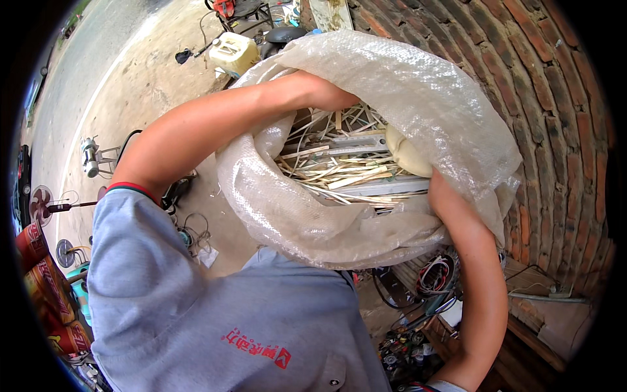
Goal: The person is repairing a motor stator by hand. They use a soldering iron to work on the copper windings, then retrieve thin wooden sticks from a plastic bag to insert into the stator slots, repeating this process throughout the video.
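A translucent white woven sack [411,72], its wide rim rolled back, fills the upper middle of the head view. Inside lie pale thin strips [339,176], grey slotted bars [385,188] and a cream rounded object [401,147] partly covered by the sack. My left hand [330,95] reaches over the far left rim, its fingers tucked out of sight under the fold. On the right, my right hand [444,193] is against the inner edge of the sack beside the cream object, its fingers also hidden by the plastic.
A brick wall [548,124] rises on the right. At upper left are a pale jerrycan [233,53], concrete ground [150,85] and a road. A fan [41,206] and red packages [39,287] sit at far left. Coiled cables [436,274] and clutter lie below the sack.
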{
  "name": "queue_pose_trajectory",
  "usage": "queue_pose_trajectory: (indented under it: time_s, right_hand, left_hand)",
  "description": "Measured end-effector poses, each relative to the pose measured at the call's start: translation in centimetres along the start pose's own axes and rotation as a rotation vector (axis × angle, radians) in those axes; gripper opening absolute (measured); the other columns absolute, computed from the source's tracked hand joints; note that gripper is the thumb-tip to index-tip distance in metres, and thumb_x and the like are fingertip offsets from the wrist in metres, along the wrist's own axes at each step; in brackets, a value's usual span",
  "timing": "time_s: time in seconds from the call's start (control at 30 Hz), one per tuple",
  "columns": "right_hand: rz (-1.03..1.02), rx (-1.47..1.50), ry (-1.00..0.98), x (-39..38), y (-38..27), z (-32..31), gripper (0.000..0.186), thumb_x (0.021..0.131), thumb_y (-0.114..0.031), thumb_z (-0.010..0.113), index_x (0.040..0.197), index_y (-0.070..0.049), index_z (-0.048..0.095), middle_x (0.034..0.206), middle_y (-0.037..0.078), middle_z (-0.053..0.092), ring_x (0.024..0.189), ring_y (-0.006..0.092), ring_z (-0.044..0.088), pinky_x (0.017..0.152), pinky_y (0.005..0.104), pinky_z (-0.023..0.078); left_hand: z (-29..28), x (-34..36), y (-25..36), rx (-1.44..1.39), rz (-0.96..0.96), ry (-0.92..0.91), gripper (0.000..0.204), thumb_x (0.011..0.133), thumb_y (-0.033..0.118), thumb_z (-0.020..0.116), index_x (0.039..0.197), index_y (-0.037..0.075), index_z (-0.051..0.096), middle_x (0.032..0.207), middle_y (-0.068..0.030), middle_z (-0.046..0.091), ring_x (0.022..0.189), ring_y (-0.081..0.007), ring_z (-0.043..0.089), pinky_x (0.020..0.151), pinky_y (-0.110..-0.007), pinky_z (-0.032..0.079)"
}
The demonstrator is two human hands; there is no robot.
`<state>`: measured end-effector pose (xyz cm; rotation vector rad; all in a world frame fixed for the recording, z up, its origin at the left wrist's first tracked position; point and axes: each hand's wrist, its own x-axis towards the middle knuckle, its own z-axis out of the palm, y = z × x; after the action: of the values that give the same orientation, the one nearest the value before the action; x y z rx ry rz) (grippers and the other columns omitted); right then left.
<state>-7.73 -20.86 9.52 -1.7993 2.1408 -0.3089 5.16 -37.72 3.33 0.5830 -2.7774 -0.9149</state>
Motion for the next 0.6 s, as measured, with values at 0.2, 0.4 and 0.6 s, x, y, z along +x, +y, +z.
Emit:
queue_pose_trajectory:
  time_s: [0.2, 0.4, 0.6]
  right_hand:
    - [-0.007, 0.003, -0.015, 0.3, 0.1, -0.2, 0.042, 0.095, -0.018, 0.049, 0.136, -0.010, 0.056, 0.142, 0.022, 0.054, 0.134, 0.0393, 0.048, 0.111, 0.0444, 0.038]
    - [-0.017, -0.004, -0.032, 0.5, 0.3, -0.3, 0.042, 0.096, -0.020, 0.049, 0.136, -0.010, 0.056, 0.142, 0.021, 0.055, 0.134, 0.0389, 0.048, 0.112, 0.0442, 0.037]
    - [-0.014, -0.009, -0.049, 0.3, 0.3, -0.1, 0.042, 0.096, -0.022, 0.048, 0.136, -0.010, 0.056, 0.143, 0.020, 0.055, 0.135, 0.0385, 0.047, 0.113, 0.0440, 0.037]
  left_hand:
    - [-0.3, -1.0, 0.4, 0.072, 0.055, 0.000, 0.032, 0.095, 0.017, 0.063, 0.126, 0.009, 0.066, 0.122, -0.0155, 0.069, 0.112, -0.0315, 0.065, 0.096, -0.041, 0.050]
    - [3.0, -1.8, -0.3, 0.147, 0.262, 0.161, 0.032, 0.085, 0.012, 0.063, 0.116, 0.004, 0.068, 0.113, -0.0185, 0.069, 0.106, -0.0398, 0.065, 0.094, -0.046, 0.050]
    - [6.9, 0.0, -2.1, 0.012, 0.205, 0.015, 0.031, 0.095, 0.016, 0.063, 0.125, 0.009, 0.068, 0.123, -0.0149, 0.069, 0.113, -0.0331, 0.064, 0.099, -0.042, 0.048]
